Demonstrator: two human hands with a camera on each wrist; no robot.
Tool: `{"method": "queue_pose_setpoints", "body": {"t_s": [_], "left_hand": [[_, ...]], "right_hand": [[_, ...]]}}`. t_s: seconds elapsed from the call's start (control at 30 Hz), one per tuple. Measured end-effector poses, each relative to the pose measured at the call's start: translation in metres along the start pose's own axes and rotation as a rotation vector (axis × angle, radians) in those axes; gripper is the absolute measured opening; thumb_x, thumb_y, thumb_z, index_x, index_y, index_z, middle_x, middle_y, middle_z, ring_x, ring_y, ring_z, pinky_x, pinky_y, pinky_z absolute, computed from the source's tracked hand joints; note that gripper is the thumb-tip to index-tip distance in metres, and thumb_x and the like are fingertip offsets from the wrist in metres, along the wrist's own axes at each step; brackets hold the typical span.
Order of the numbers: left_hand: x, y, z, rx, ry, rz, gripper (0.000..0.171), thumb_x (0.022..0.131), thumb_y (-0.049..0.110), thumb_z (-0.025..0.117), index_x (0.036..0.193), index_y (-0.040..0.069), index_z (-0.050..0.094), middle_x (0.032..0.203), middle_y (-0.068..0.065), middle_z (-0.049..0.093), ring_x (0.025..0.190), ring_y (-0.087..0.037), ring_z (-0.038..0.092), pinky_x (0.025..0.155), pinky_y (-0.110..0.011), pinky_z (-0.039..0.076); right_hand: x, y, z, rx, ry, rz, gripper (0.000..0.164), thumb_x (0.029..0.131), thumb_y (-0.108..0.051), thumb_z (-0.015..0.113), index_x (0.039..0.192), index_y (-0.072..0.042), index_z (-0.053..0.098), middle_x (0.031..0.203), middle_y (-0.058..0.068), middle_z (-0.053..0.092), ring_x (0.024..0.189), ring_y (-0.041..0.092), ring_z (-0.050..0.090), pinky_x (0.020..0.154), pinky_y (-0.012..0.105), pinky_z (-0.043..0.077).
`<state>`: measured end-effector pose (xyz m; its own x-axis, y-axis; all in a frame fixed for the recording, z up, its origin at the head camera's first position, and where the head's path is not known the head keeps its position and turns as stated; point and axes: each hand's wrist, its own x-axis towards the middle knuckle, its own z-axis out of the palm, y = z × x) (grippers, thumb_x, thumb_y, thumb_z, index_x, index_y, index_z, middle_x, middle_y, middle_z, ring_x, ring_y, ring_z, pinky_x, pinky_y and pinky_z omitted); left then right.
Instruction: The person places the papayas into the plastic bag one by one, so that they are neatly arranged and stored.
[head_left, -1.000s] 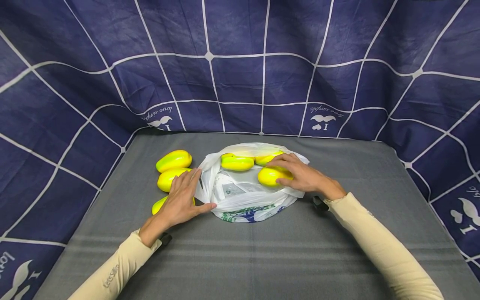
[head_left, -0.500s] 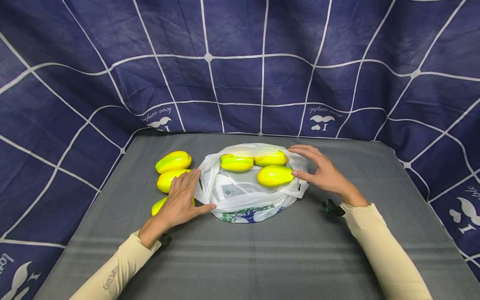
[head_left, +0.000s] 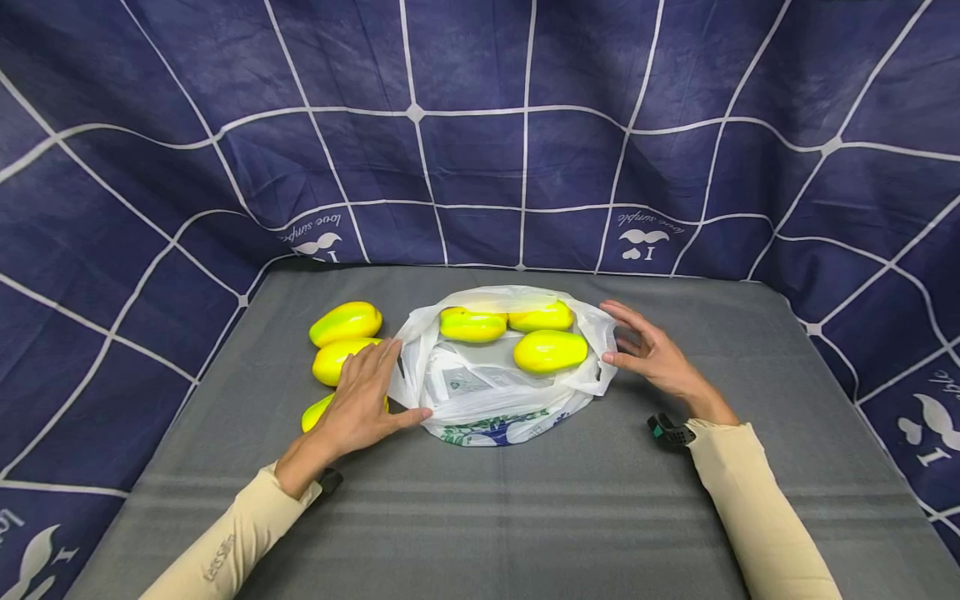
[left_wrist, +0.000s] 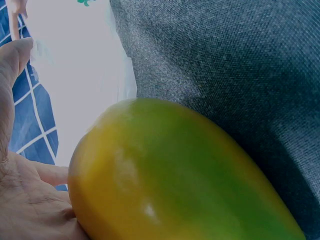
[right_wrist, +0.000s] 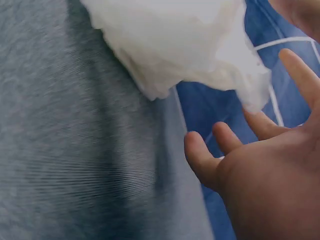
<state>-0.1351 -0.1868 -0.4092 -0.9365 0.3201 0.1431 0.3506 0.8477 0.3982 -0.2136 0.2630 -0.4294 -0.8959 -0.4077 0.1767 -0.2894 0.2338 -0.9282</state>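
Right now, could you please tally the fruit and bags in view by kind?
White plastic bag: 1
Yellow-green fruits: 6 (3 in the bag, 3 beside it, two of these partly behind the left hand)
Total: 7

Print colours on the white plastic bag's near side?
Green and blue print on the bag; clearest in the head view.

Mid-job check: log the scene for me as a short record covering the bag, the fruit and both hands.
Bag: white plastic bag, mouth open, on grey cloth
Fruit inside: three yellow-green fruits visible
Fruit outside: three similar fruits, left of the bag, two partly hidden
Left hand: fingers extended, between outside fruit and bag
Right hand: by the bag's right edge, holding no fruit
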Motion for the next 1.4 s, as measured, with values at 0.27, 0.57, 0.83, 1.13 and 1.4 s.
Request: {"method": "queue_pose_setpoints", "body": {"t_s": [0.27,0.57,0.83,1.13,1.4], "left_hand": [[0.000,0.001,-0.001,-0.007,0.001,0.000,0.106,0.079,0.050,0.080,0.154,-0.005,0.028,0.158,-0.028,0.030,0.145,-0.048,0.025,0.117,-0.066,0.014],[-0.001,0.002,-0.003,-0.070,0.008,-0.010,0.106,0.078,0.046,0.082,0.155,-0.002,0.027,0.160,-0.027,0.025,0.148,-0.046,0.021,0.118,-0.066,0.009],[-0.001,-0.001,-0.009,-0.137,0.067,0.023,0.103,0.077,0.041,0.086,0.155,0.002,0.031,0.159,-0.025,0.025,0.147,-0.043,0.021,0.117,-0.065,0.014],[-0.016,-0.028,-0.040,-0.252,0.111,0.081,0.094,0.074,0.032,0.090,0.154,0.023,0.040,0.159,-0.009,0.033,0.147,-0.035,0.024,0.110,-0.065,0.025],[-0.040,-0.059,-0.047,-0.324,0.072,0.083,0.071,0.072,0.021,0.091,0.137,0.016,0.061,0.150,-0.005,0.047,0.139,-0.020,0.036,0.108,-0.027,0.028]], "right_hand": [[-0.001,0.017,0.005,0.058,-0.028,0.104,0.077,0.090,-0.005,0.073,0.156,-0.019,0.036,0.163,0.005,0.028,0.145,0.037,0.030,0.100,0.012,0.043],[0.002,0.019,0.009,0.083,-0.041,0.095,0.078,0.090,-0.005,0.074,0.156,-0.016,0.035,0.163,0.007,0.028,0.141,0.026,0.036,0.103,0.014,0.043],[0.001,0.020,0.010,0.070,-0.039,0.126,0.078,0.090,-0.006,0.074,0.157,-0.016,0.034,0.164,0.012,0.024,0.145,0.038,0.031,0.099,0.010,0.043],[0.001,0.023,0.011,0.071,-0.042,0.102,0.078,0.090,-0.004,0.073,0.156,-0.014,0.034,0.163,0.014,0.026,0.141,0.036,0.035,0.100,0.013,0.044],[0.001,0.022,0.011,0.065,-0.037,0.100,0.078,0.090,-0.004,0.074,0.156,-0.012,0.034,0.164,0.013,0.025,0.146,0.037,0.028,0.103,0.012,0.041]]}}
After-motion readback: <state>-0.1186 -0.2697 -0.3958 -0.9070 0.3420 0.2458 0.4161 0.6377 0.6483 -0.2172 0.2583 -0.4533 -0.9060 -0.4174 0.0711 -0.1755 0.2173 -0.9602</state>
